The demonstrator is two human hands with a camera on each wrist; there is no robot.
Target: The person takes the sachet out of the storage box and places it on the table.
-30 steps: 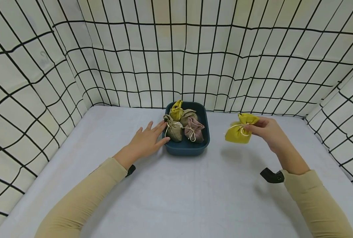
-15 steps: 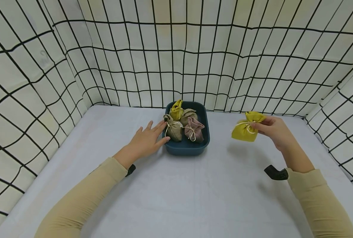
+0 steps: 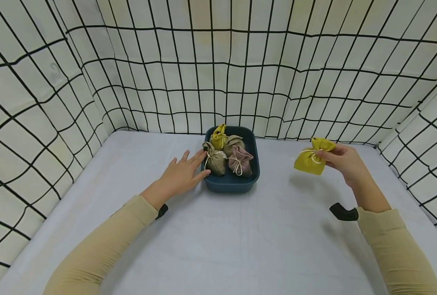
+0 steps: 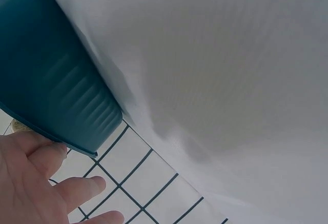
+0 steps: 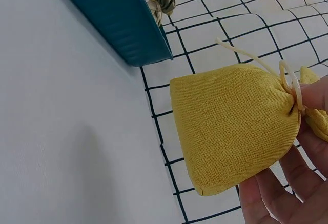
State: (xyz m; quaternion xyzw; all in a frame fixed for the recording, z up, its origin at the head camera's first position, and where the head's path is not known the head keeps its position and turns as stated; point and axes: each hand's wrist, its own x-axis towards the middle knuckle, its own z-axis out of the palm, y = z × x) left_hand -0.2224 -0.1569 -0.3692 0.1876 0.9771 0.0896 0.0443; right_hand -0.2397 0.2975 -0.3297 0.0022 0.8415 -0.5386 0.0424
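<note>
My right hand [image 3: 347, 162] pinches a yellow drawstring pouch [image 3: 311, 159] by its tied neck, holding it above the table to the right of the bin. In the right wrist view the pouch [image 5: 236, 126] hangs sideways, its cream cord looped near the thumb. My left hand [image 3: 183, 174] rests against the left rim of a blue plastic bin [image 3: 231, 187], fingers spread and fairly straight. Inside the bin sit a yellow pouch [image 3: 218, 141], a mauve pouch [image 3: 240, 162], a greenish-tan pouch [image 3: 216, 163] in front and another tan pouch [image 3: 235, 142] behind.
A white cloth covers the table [image 3: 218, 246]. White walls with a black wire grid [image 3: 189, 73] stand at the back and both sides, the back one close behind the bin. A black wrist device [image 3: 343, 212] sticks out at my right cuff.
My right hand has carried the yellow pouch rightward and slightly up, away from the bin. My left hand, the bin and the pouches in it have stayed put.
</note>
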